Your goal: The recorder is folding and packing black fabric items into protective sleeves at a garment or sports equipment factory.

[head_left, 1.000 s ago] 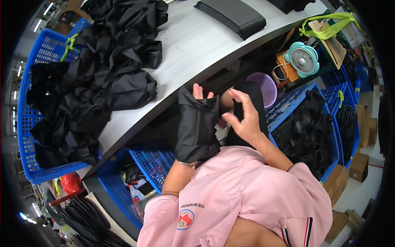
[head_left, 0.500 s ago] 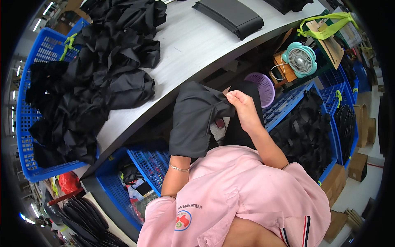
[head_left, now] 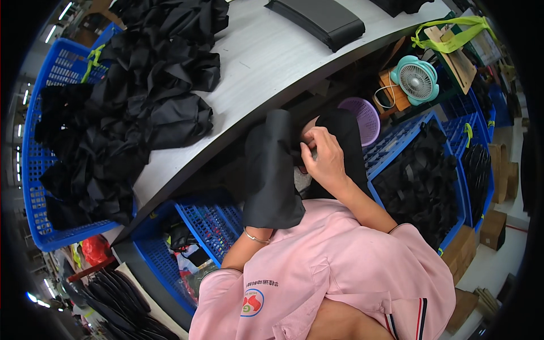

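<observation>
A tube-like piece of black cloth (head_left: pixel 271 170) is pulled over my left forearm and hides my left hand. Only the wrist, with a thin bracelet (head_left: pixel 256 236), shows below its lower end. Close to the tube's right side is my right hand (head_left: pixel 326 158), its fingers curled and the thumb near them. Something dark lies at its fingertips, and I cannot make out whether it is the cloth. Just beyond those fingers shows a small skin-toned patch, too hidden to name.
A pale table (head_left: pixel 249 62) curves across ahead, bearing a heap of black cloth (head_left: pixel 164 85) and a stack of flat black pieces (head_left: pixel 317 22). Blue baskets (head_left: pixel 31 170) stand at both sides. A purple basket (head_left: pixel 362 120) and a teal fan (head_left: pixel 416 80) are beyond my right hand.
The black cloth on my left arm has turned and now looks narrower and more upright. My right hand has let go of the cloth's upper edge and moved slightly down and left, fingers curling.
</observation>
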Demonstrator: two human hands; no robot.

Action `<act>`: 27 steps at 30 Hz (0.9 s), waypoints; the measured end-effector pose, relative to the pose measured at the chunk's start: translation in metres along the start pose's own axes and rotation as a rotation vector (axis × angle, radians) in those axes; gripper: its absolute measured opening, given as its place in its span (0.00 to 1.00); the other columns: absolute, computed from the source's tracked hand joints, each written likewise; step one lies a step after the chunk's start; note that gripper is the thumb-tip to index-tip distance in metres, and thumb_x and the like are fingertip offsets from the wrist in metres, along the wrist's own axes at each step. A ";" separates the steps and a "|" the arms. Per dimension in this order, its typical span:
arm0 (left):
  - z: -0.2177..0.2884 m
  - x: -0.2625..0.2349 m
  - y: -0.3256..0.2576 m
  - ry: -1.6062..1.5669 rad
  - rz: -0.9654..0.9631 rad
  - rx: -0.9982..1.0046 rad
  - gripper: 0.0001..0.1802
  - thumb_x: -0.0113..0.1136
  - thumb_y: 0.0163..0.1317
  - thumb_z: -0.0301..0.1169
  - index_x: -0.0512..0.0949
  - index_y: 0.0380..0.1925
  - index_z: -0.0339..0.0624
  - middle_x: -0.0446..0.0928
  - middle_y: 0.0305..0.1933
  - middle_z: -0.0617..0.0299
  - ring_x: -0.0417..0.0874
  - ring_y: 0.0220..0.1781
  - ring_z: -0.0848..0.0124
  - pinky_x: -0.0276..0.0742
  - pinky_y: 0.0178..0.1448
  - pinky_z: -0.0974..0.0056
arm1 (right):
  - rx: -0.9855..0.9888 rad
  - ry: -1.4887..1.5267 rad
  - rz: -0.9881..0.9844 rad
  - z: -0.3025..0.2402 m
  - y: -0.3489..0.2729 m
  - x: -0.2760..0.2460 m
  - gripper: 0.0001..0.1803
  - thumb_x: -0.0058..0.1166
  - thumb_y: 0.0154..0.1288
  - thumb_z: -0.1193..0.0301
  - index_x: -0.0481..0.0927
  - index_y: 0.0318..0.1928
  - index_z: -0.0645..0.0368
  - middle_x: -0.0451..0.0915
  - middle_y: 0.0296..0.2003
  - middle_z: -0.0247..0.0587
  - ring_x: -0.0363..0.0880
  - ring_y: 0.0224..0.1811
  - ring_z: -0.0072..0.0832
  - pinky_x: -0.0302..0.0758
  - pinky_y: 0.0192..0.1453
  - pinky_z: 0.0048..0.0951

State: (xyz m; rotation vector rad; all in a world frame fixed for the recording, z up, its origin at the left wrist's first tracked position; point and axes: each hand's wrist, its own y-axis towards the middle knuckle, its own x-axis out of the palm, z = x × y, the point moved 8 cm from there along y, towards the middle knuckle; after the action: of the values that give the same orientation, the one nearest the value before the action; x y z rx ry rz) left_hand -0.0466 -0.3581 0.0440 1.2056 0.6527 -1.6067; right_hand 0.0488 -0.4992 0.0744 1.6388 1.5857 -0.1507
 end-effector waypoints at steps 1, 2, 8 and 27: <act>0.006 0.002 -0.002 -0.012 0.001 0.002 0.28 0.44 0.76 0.41 0.63 0.72 0.40 0.62 0.76 0.54 0.65 0.75 0.65 0.59 0.78 0.61 | 0.085 0.036 -0.046 0.011 -0.002 0.006 0.13 0.65 0.59 0.70 0.79 0.42 0.60 0.80 0.33 0.44 0.78 0.29 0.41 0.76 0.39 0.35; 0.005 0.006 0.003 -0.025 0.003 0.005 0.28 0.44 0.76 0.41 0.63 0.72 0.40 0.62 0.76 0.54 0.65 0.75 0.65 0.59 0.78 0.61 | 0.171 0.072 -0.092 0.021 -0.004 0.010 0.11 0.65 0.59 0.71 0.79 0.41 0.61 0.81 0.33 0.44 0.79 0.30 0.41 0.76 0.39 0.35; 0.005 0.017 0.007 -0.101 0.012 0.002 0.29 0.46 0.75 0.41 0.63 0.71 0.40 0.63 0.75 0.54 0.66 0.74 0.64 0.60 0.78 0.60 | 0.270 0.345 -0.192 0.030 -0.006 0.014 0.10 0.63 0.62 0.72 0.79 0.37 0.67 0.80 0.32 0.48 0.82 0.32 0.36 0.75 0.38 0.30; -0.032 0.040 0.060 -0.316 0.053 -0.007 0.30 0.50 0.73 0.40 0.65 0.71 0.40 0.67 0.73 0.54 0.68 0.72 0.62 0.62 0.76 0.59 | 0.420 0.936 -0.245 0.046 0.075 -0.023 0.18 0.49 0.76 0.64 0.82 0.54 0.65 0.84 0.47 0.40 0.82 0.50 0.24 0.73 0.60 0.25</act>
State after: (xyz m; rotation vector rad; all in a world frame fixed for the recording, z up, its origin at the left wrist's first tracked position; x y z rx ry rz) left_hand 0.0204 -0.3691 0.0041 0.9284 0.4200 -1.7016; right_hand 0.1307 -0.5350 0.0933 1.9616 2.5995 0.2106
